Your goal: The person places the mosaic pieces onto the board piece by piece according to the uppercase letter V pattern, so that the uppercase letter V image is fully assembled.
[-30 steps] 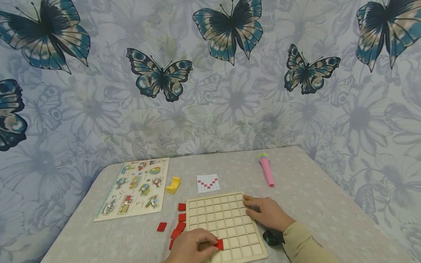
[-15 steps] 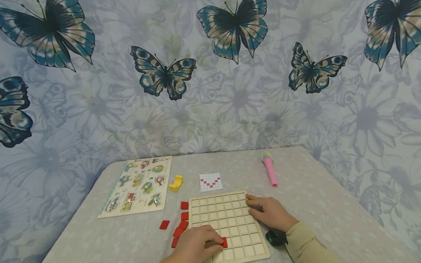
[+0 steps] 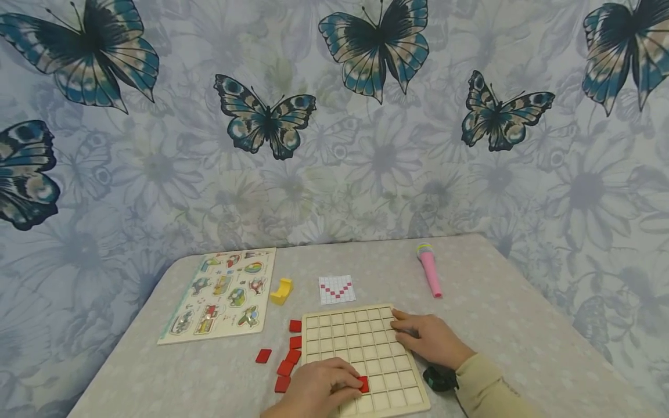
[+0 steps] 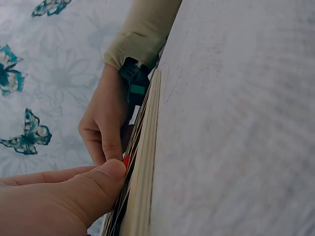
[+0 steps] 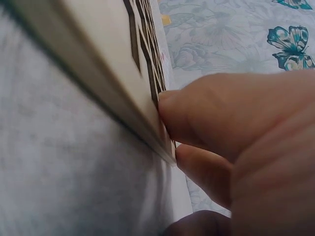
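Observation:
A square wooden grid board (image 3: pixel 376 367) lies on the table in the head view. My left hand (image 3: pixel 320 388) reaches over its lower left part, thumb and fingers pinching a red square tile (image 3: pixel 364 384) at the grid's surface. That tile (image 4: pixel 126 161) shows as a red sliver beyond the thumb in the left wrist view; the fingers partly hide it. On the board's right edge, near the far corner, rests my right hand (image 3: pixel 432 341) with its fingers loosely extended. Several more red tiles (image 3: pixel 285 368) lie along the board's left side, one set farther left.
Behind the board is a small white card (image 3: pixel 337 290) with a pink V pattern. A yellow curved block (image 3: pixel 281 291) and a picture puzzle board (image 3: pixel 222 296) lie to the left. A pink toy microphone (image 3: pixel 431 273) lies at the back right, before the butterfly-patterned wall (image 3: pixel 387 191).
My left hand has moved slightly right over the board with the red tile. My right hand stays at the board's edge. The head view has shifted a little.

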`<state>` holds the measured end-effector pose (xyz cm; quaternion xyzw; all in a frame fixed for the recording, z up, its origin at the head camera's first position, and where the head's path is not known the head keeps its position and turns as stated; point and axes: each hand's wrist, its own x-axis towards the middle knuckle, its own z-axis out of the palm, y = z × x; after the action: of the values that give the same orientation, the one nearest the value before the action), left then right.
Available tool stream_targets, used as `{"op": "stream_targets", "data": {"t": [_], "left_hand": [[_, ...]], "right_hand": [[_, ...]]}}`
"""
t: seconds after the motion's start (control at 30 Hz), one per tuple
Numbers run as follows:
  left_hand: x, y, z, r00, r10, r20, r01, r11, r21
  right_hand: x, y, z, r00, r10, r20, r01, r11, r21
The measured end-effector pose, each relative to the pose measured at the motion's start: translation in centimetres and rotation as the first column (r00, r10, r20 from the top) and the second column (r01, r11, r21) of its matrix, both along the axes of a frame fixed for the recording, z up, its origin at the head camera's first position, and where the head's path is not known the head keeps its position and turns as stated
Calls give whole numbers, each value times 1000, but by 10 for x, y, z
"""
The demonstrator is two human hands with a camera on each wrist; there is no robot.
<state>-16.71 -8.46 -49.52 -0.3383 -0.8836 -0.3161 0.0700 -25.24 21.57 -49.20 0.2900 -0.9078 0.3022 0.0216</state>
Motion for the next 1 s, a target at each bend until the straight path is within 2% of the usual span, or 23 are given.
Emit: {"op": "stream_targets", "data": {"t": [0.2,0.27,0.53,0.73,0.8,0.9,1.0], "left_hand": [[-3,3,1,996,8,90,-9,1000,0],[-2,2,1,995,14,100,-13,1000,-9],[-1,0,3,1000,4,8,-3,999,-41],[-1,-1,2,1000,10,-9,-11,999,-46],[-2,-2,2,999,36,9,-36,999,-20],[-4,-7,4,992,118,49,-120,992,46],[-10,-17,8,967,229,112,-242,963,119]], "right_hand": [[-2,3,-1,999,-2,-32,3,999,34],[-2,2,-1,1000,5,-29,-4,999,35],[2,-3,7,1000,-4,18,3,1000,29],[2,-4,9,999,-31,14,30,998,55],[2,-3,7,999,-35,8,34,998,53],[3,-1,5,999,-41,7,40,999,35],[2,1,4,999,-44,24,44,999,15]]}}
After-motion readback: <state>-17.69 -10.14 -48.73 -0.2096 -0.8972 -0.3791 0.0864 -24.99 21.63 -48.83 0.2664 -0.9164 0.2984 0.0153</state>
